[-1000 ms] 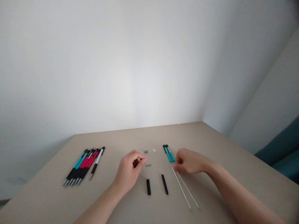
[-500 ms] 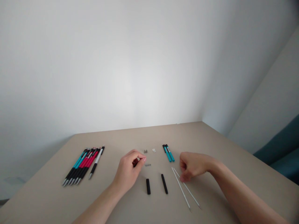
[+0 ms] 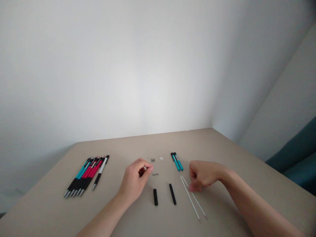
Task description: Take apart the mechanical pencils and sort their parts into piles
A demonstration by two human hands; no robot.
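My left hand [image 3: 135, 177] is closed in a pinch, thumb against index finger; whether anything sits between the fingertips is hidden. Just beside those fingertips lie small metal springs [image 3: 155, 174]. My right hand [image 3: 203, 176] is curled, its fingertips down on the right one of two white pen refills [image 3: 197, 202], which spread apart toward their tips. Between the hands are a black grip sleeve [image 3: 155, 197] and a second, thinner-looking black sleeve [image 3: 172, 194]. Beyond them are small metal cone tips [image 3: 152, 160], small white parts [image 3: 161, 159] and two teal pen barrels [image 3: 177, 161] with black clips.
At the left, several assembled pens [image 3: 82, 176] in teal and red lie in a slanted row, with a white pen [image 3: 100, 171] at its right side. The beige table [image 3: 138, 222] meets a white wall [image 3: 138, 65]. A dark teal cloth [image 3: 296, 158] hangs at the right.
The right refill's lower tip has swung left, closer to the other refill, under my right hand. My left hand keeps its pinch. The whole view has shifted slightly.
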